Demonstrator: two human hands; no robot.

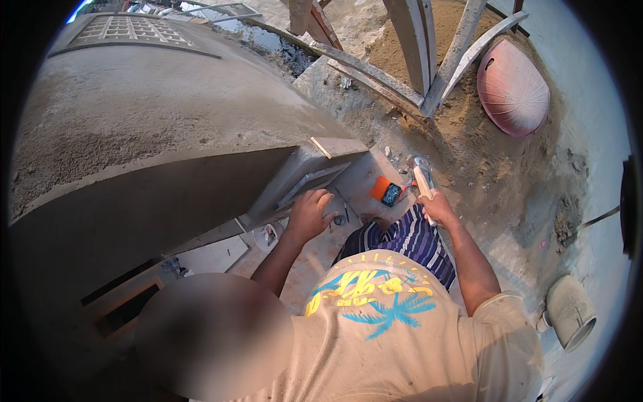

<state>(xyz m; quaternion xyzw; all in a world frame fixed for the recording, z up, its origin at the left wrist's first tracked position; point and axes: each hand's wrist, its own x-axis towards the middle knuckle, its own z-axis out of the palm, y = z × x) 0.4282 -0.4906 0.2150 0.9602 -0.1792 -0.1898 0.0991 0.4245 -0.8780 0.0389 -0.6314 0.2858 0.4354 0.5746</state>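
My right hand [437, 206] is closed around a pale wooden-handled tool [423, 182]. Its greyish head points away from me, and its exact kind is unclear. My left hand [310, 216] hangs beside the corner of a grey plastered wall [318, 171], fingers loosely curved and thumb apart, with nothing visible in it. Between the hands, beyond my striped purple cloth [418, 234], lies an orange and dark blue box-like item [387, 191]. A small dark round item [339, 220] sits below the left fingers.
A thin wood strip [321, 147] rests on the wall corner. A white bucket [266, 236] stands left of my left arm. Wooden frame legs [429, 94] rise ahead over sandy ground; a pink basin [514, 88] leans at the far right. A grey container [570, 312] lies at the right.
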